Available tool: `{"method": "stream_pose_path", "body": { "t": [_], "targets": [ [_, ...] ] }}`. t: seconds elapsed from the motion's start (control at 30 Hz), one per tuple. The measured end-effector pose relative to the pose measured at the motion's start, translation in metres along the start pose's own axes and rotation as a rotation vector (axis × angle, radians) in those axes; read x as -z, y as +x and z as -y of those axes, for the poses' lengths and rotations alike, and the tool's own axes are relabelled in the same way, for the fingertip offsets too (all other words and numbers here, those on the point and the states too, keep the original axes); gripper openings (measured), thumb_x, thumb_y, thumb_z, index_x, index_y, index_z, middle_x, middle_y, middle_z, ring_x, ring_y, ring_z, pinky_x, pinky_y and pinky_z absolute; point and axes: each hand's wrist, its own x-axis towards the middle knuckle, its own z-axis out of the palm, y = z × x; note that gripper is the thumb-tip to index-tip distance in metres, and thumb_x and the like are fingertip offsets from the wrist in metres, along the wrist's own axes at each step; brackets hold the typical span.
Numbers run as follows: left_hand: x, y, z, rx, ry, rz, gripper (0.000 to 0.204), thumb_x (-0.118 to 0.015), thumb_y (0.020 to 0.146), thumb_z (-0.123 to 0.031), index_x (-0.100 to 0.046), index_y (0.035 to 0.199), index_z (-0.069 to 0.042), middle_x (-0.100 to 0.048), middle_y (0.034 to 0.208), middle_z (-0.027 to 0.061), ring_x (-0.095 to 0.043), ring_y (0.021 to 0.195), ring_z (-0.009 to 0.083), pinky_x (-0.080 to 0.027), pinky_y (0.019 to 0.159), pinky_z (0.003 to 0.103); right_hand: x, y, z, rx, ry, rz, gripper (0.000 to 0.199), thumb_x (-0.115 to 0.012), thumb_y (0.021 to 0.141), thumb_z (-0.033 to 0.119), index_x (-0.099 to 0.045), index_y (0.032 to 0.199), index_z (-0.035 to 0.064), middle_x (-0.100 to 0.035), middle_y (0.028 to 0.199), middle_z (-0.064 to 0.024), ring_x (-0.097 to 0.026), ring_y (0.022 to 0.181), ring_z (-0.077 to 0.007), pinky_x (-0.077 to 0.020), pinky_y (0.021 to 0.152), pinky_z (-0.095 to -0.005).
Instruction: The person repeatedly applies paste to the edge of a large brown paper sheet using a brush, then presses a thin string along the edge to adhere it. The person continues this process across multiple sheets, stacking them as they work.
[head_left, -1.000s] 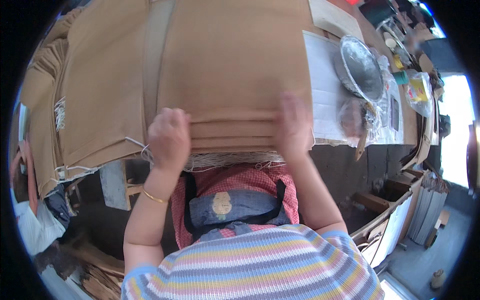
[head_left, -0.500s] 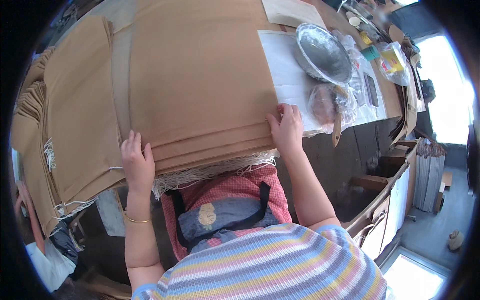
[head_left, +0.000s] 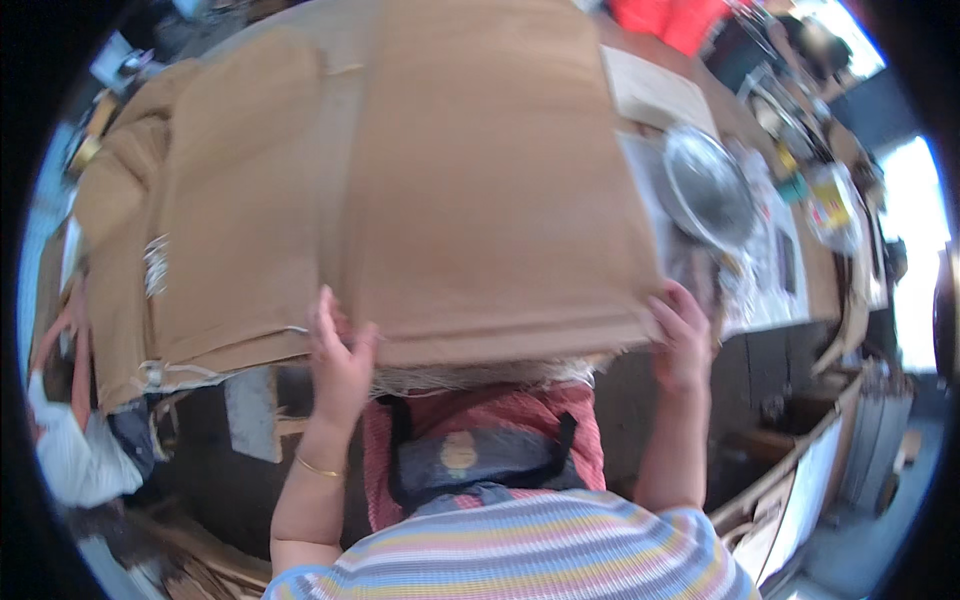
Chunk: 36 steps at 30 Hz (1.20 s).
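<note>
A brown paper sheet lies in front of me on top of a layered stack, its surface slightly blurred. My right hand pinches its near right corner between thumb and fingers. At the near left corner is my left hand, its thumb and fingers apart and touching the paper's edge. White strings hang in a fringe below the stack's front edge. To the left lies another stack of brown paper, with white strings at its edges.
A metal bowl stands on white paper at the right, near a phone and a plastic-wrapped yellow package. Another person's arm reaches in at the far left. A wooden-sided box stands low at the right.
My view has swung left, so the table sits further right and another person shows at left. Fewer stepped paper edges show at the front. My right hand now pinches the corner.
</note>
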Motion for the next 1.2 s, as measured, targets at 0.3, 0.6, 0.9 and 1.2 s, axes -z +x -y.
{"method": "stream_pose_path", "body": {
  "t": [0.3,0.6,0.9,1.2],
  "targets": [
    [0.041,-0.022,0.006,-0.283,0.222,-0.215,0.021,-0.060,0.088,-0.013,-0.050,0.072,-0.003,-0.050,0.061,0.0169,-0.053,0.058,0.0378,-0.039,0.052,0.046,-0.026,0.000,-0.070,0.418,-0.646,0.031,0.022,-0.052,0.092,0.007,-0.053,0.112,-0.0022,-0.065,0.087,-0.0146,-0.060,0.076,-0.0149,-0.0486,0.069,-0.0311],
    [0.222,0.009,0.177,0.192,0.155,-0.637,0.038,-0.051,0.097,-0.027,-0.049,0.069,-0.001,-0.041,0.058,-0.0006,-0.035,0.055,0.0088,-0.031,0.051,0.028,-0.269,-0.017,-0.083,-0.037,-0.213,0.726,0.035,-0.052,0.089,0.008,-0.049,0.121,-0.0048,-0.062,0.084,-0.0130,-0.057,0.076,-0.0126,-0.0486,0.068,-0.0285],
    [0.281,0.060,0.276,0.572,0.520,-0.247,0.025,-0.057,0.092,-0.024,-0.061,0.096,0.000,-0.062,0.084,0.0114,-0.058,0.076,0.0206,-0.045,0.067,0.036,-0.300,-0.058,-0.063,-0.086,-0.525,1.005,0.045,-0.058,0.087,0.016,-0.047,0.126,-0.0033,-0.064,0.090,-0.0219,-0.064,0.084,-0.0309,-0.0500,0.077,-0.0387],
    [0.104,0.012,0.026,0.004,0.003,-0.101,0.037,-0.059,0.089,-0.013,-0.052,0.125,-0.003,-0.054,0.125,0.0196,-0.054,0.113,0.0348,-0.042,0.098,0.044,0.023,-0.015,0.031,0.515,-1.261,0.101,0.043,-0.046,0.072,-0.016,-0.067,0.104,0.0046,-0.065,0.096,-0.0122,-0.064,0.087,-0.0243,-0.0504,0.074,-0.0340]
  ]
}}
